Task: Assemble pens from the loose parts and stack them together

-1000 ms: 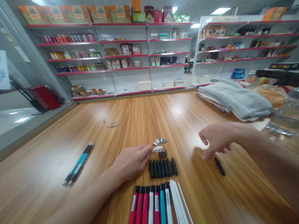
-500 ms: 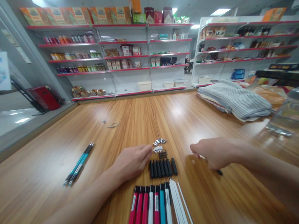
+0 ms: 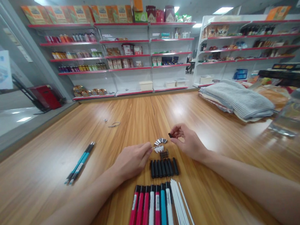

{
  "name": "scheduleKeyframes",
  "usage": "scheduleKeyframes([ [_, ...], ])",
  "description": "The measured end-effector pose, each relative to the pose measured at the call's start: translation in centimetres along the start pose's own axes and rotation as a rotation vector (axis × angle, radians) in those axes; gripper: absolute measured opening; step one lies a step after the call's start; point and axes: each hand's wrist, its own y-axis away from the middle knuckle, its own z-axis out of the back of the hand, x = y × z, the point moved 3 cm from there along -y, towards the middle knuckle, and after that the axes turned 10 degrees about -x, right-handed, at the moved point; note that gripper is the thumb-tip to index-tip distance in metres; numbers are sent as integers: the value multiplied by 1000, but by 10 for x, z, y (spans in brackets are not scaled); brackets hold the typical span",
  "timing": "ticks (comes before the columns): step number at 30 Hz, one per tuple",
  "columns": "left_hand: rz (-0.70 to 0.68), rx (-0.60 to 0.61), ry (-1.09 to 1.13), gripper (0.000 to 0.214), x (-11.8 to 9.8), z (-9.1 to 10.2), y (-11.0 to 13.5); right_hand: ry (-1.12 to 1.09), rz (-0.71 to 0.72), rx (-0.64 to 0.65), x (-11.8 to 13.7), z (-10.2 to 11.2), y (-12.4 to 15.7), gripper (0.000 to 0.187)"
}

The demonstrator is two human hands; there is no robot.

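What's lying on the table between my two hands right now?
Head view: between the left hand and the right hand, which pinches a black cap, lie three small clusters: silver tips, white pieces, then dark bits.

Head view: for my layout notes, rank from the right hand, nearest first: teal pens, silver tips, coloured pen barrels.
1. Silver tips, just left of the right hand.
2. Coloured pen barrels, nearer the camera.
3. Teal pens, far left.

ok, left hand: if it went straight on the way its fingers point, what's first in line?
The left hand points right, at the cluster of white tips; it looks right up against them, maybe touching. Beyond is the right hand, pinching a black cap.
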Motion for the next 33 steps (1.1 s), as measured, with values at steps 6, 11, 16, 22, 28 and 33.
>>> scheduleKeyframes([
  [6,23,-20,-2,32,1,-1,0,51,99,32,12,6,6,15],
  [11,7,-23,-13,32,0,-2,1,-1,129,75,20,0,9,24],
  [16,-3,-24,-4,32,2,-4,1,-13,152,92,21,-2,10,24],
  [22,-22,-36,19,31,0,-3,1,10,209,66,23,-1,11,22],
  [28,-32,-39,-1,30,-1,-1,1,47,224,36,25,-1,12,20],
  [33,-71,-40,-11,28,-6,-1,1,42,284,90,30,-3,12,21],
])
